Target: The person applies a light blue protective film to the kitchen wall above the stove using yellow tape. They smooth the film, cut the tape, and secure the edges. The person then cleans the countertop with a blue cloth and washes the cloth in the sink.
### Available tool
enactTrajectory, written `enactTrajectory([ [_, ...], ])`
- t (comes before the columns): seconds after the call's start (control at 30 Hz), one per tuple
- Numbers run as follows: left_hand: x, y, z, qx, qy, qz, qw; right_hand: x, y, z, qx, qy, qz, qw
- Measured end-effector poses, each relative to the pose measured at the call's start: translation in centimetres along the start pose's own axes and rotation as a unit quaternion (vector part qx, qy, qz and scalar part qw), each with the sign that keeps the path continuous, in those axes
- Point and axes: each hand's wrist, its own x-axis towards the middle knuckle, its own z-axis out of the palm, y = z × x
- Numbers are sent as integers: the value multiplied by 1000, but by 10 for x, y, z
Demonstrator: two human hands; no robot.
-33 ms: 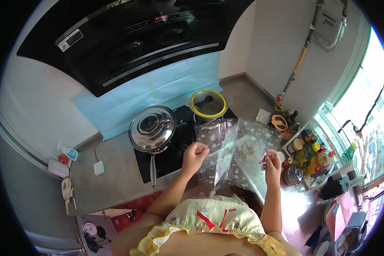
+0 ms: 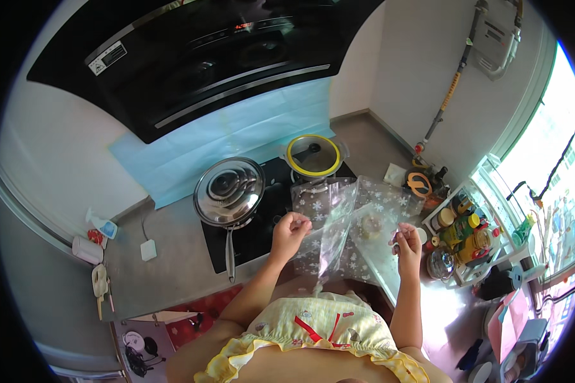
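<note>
Between my hands spreads a clear plastic sheet (image 2: 322, 252) printed with white snowflakes, with a bright crease running down its middle. My left hand (image 2: 291, 235) is closed, thumb and fingers pinching the sheet near its left side. On the opposite side my right hand (image 2: 407, 242) is closed in a pinch on the sheet; a small pinkish shine shows at its fingertips. Behind the left hand sits a black cooktop (image 2: 271, 191). It bears a lidded steel pan (image 2: 229, 190) with its handle toward me and a pot with a yellow-rimmed glass lid (image 2: 314, 155).
On my right, a white rack (image 2: 479, 268) holds several bottles and jars, with a glass jar (image 2: 441, 262) beside it. A spray bottle (image 2: 102, 226), a white cup (image 2: 87, 251) and a white square device (image 2: 148, 250) stand at left. A black range hood (image 2: 204, 70) overhangs the cooktop.
</note>
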Motion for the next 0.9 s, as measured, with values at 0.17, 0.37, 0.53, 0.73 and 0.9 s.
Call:
enactTrajectory([
  [0.17, -4, 25, -20, -125, 14, -43, 991, 7, -1, 8, -54, -29, -15, 998],
  [0.37, -12, 37, -35, -134, -2, 0, 991, 10, 6, 21, -28, -52, 39, 997],
  [0.53, -20, 35, -34, -189, 8, -22, 982, 3, 14, 35, -19, -31, 84, 996],
  [0.73, -25, 29, -49, -270, -20, -72, 960, -2, 4, 36, -72, -11, 41, 996],
  [0.9, -32, 15, -56, -243, -194, -186, 932, 6, 8, 26, 29, -7, 66, 997],
])
